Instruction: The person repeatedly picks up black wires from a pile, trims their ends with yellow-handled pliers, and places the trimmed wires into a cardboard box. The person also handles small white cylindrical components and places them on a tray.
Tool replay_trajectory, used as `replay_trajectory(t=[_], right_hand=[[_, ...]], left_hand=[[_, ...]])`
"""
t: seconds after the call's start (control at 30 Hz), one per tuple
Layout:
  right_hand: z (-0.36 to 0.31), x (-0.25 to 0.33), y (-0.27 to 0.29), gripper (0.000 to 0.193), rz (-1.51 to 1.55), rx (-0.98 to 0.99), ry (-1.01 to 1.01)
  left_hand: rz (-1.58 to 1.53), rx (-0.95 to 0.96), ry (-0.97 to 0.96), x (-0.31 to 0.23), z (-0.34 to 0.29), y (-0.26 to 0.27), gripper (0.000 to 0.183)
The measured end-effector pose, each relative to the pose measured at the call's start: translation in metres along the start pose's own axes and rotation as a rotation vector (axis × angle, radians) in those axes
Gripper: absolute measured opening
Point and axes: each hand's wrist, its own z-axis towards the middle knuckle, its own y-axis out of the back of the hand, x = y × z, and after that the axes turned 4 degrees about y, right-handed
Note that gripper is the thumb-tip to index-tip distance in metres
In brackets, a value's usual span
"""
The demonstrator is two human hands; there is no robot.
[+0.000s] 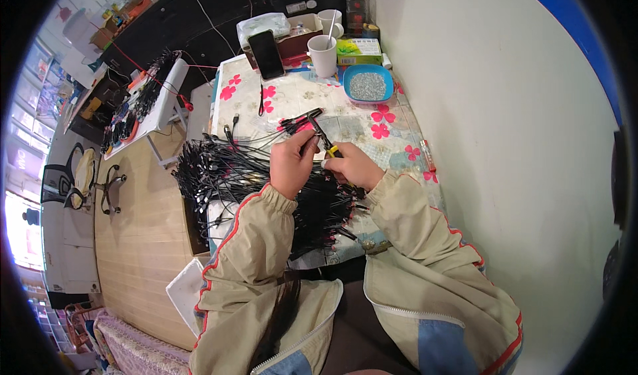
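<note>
My right hand (357, 167) is wrapped round the black and yellow handles of a pair of pliers (329, 146). Close beside it, to the left, my left hand (291, 165) is pinched shut on what looks like a thin black cable, mostly hidden by the fingers. The far end of the pliers reaches up between the hands, near several cable ends (302, 117). Beneath and left of both hands spreads a big heap of black cables (222, 169) with small plugs, some of them pale at the tips.
A blue bowl of small silvery pieces (367, 87) sits at the back right of the flowered tablecloth (249, 109). Behind are a phone (266, 55), a white mug (321, 57) and a green box (359, 51). A wall (498, 122) borders the table's right side.
</note>
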Motion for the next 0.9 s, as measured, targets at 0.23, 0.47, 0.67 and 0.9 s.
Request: replay_trajectory(t=[0.23, 0.47, 0.67, 0.9], right_hand=[[-0.006, -0.003, -0.015, 0.024, 0.342, 0.014, 0.053], [-0.004, -0.009, -0.019, 0.018, 0.151, -0.07, 0.1], [-0.007, -0.014, -0.014, 0.011, 0.37, -0.003, -0.046], [-0.032, -0.023, 0.052, 0.016, 0.417, -0.282, 0.001]], left_hand=[[0.256, -0.162, -0.09, -0.001, -0.006, -0.007, 0.019], [0.469, -0.26, -0.233, -0.002, -0.009, -0.012, 0.017], [0.516, -0.205, -0.193, -0.007, -0.011, -0.011, 0.021], [0.266, 0.512, -0.019, 0.038, 0.033, 0.009, 0.037]])
